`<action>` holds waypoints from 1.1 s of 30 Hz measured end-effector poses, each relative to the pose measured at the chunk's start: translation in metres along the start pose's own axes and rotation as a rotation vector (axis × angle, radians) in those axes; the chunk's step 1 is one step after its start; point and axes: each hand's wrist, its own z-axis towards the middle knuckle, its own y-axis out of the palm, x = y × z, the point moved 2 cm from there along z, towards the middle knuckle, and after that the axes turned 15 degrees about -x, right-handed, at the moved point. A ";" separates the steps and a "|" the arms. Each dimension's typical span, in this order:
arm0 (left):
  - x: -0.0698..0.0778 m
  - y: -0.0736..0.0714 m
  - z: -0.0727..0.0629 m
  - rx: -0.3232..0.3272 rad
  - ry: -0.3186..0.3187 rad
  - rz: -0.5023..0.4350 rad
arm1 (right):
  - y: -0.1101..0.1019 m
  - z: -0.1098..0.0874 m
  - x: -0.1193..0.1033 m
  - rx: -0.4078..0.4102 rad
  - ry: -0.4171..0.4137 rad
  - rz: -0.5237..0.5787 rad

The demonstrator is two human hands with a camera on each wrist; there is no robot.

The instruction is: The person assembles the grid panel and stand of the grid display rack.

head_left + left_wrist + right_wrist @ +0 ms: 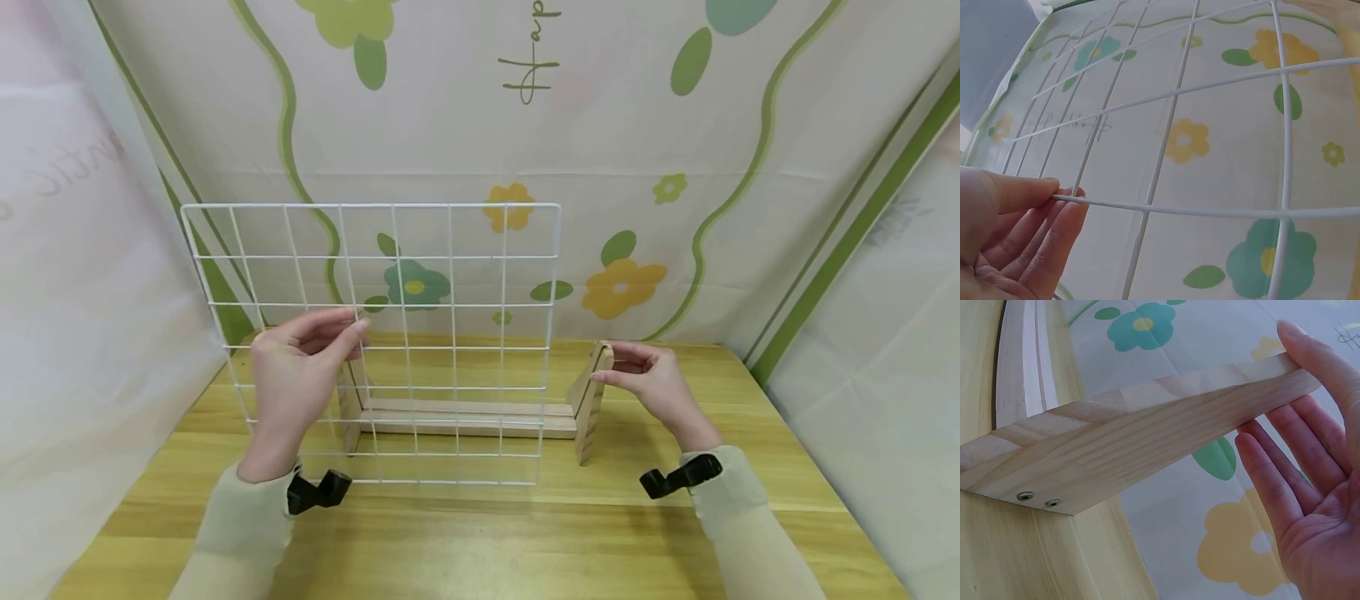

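A white wire grid panel [375,204] stands upright in front of a wooden stand [591,408], reaching past the stand's left end. My left hand [296,375] pinches one of its wires between thumb and fingers, clearly seen on the grid wire [1210,212] in the left wrist view. The stand has two sloping end boards joined by a low double rail [480,431]. With my right hand [652,383] I hold the top of the right end board [1166,419], thumb on its edge, fingers against its outer side. Two screws [1025,496] show near that board's base.
The stand rests on a wood-grain tabletop [480,542]. Behind it hangs a pale flower-printed cloth [585,133], with further cloth walls at the left [90,250] and right [885,333]. Each wrist wears a black camera strap [690,475].
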 end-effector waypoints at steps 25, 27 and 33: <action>0.035 0.026 0.036 -0.070 -0.016 -0.084 | -0.002 0.001 0.002 0.002 0.005 -0.007; 0.036 0.029 0.040 -0.082 -0.025 -0.079 | -0.002 0.001 0.001 0.002 0.005 -0.002; 0.037 0.039 0.049 -0.116 -0.067 -0.077 | -0.002 0.002 0.001 0.005 -0.014 0.007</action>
